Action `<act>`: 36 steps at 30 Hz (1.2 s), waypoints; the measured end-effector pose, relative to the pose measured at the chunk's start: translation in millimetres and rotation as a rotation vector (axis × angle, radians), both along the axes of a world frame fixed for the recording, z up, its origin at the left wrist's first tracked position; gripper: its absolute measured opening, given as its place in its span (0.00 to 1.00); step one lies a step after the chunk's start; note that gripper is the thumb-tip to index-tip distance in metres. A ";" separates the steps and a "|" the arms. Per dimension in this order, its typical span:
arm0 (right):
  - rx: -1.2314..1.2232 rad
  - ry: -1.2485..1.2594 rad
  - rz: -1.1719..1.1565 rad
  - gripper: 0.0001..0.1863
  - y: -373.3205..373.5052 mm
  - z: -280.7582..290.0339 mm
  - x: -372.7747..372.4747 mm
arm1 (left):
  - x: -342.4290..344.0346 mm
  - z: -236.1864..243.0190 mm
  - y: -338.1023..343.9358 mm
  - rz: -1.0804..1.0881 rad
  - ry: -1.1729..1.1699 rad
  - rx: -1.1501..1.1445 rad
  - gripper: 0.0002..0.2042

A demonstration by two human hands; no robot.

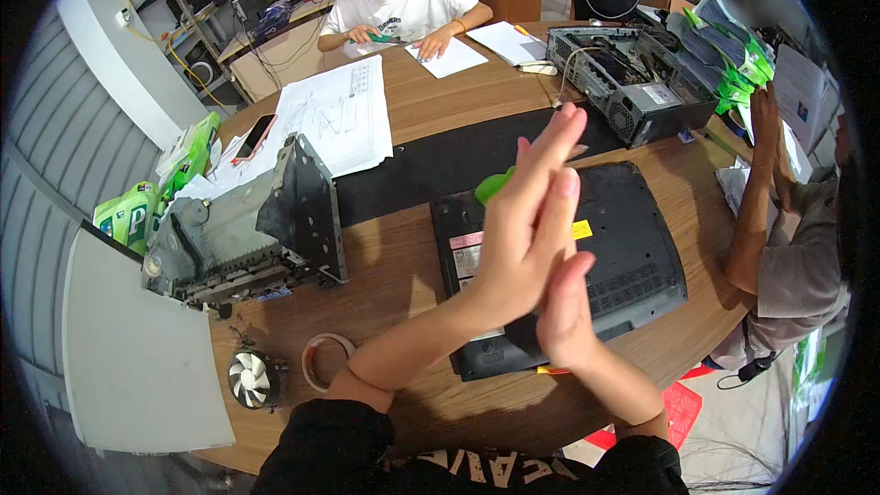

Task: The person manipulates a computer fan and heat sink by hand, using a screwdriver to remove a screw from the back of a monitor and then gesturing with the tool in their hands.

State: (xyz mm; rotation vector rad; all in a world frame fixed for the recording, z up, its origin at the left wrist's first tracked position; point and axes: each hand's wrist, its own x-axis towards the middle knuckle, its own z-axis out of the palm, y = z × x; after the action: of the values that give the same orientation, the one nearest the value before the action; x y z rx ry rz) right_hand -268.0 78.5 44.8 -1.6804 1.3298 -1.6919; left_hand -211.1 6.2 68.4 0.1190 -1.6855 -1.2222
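Observation:
My left hand [518,252] and my right hand [566,316] meet palm against palm in front of me, fingers stretched out and pointing up and away. Nothing shows clearly between them. Below them, a black laptop [632,238] lies upside down on the table, its vented underside with several labels facing up. A green rounded piece [494,185], perhaps a tool handle, peeks out beside my left hand; the hand hides the remainder, and I cannot tell whether it is touched.
A metal computer chassis [247,220] stands at left, near a cooling fan [249,378] and a tape roll [325,359]. An open computer case [642,73] sits far right. Large paper sheets [335,119] lie beyond. Across the table a person [403,14] works; another person's arm [756,192] reaches in at right.

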 end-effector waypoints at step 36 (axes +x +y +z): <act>-0.042 0.082 -0.007 0.45 -6.1 3.5 -14.1 | 4.6 -9.1 -11.8 -0.294 -0.027 0.201 0.37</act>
State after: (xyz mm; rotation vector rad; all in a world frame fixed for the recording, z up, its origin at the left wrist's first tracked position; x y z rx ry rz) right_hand -282.1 72.4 48.2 -1.7889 1.3469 -1.6818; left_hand -206.5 -5.6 59.3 0.0087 -1.6394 -1.6158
